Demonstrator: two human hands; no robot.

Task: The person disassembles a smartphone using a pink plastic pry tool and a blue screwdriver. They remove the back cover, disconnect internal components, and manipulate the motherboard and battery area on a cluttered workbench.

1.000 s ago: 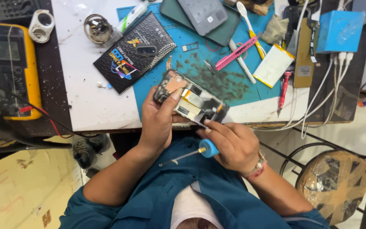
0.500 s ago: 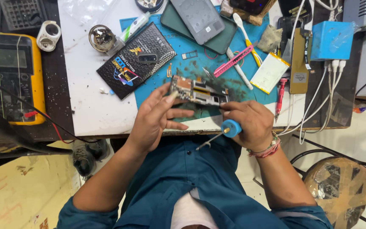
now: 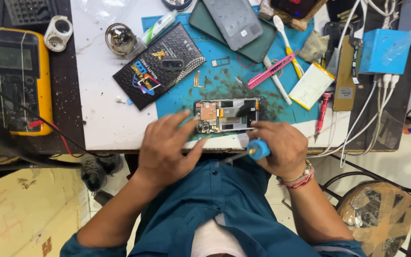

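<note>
Right hand (image 3: 281, 147) is gripping the blue screwdriver (image 3: 258, 150); left hand (image 3: 167, 147), fingers spread, is probably steadying the opened phone (image 3: 227, 115). One slip risks gouging the board.

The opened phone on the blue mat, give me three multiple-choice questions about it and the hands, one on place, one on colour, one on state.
1. Where does the opened phone with bare circuit board lie?
A. flat on the blue work mat
B. on the yellow multimeter
C. on the round stool

2. What colour is the handle of the small screwdriver in the right hand?
A. red
B. blue
C. green

3. What is the state of the left hand?
A. closed round the phone, lifting it
B. open, fingers spread by the phone's left end
C. resting on the multimeter

Answers: 1 A, the phone lies on the mat near the table's front edge. 2 B, the round handle is blue. 3 B, the fingers are spread and blurred; contact with the phone is unclear.
</note>
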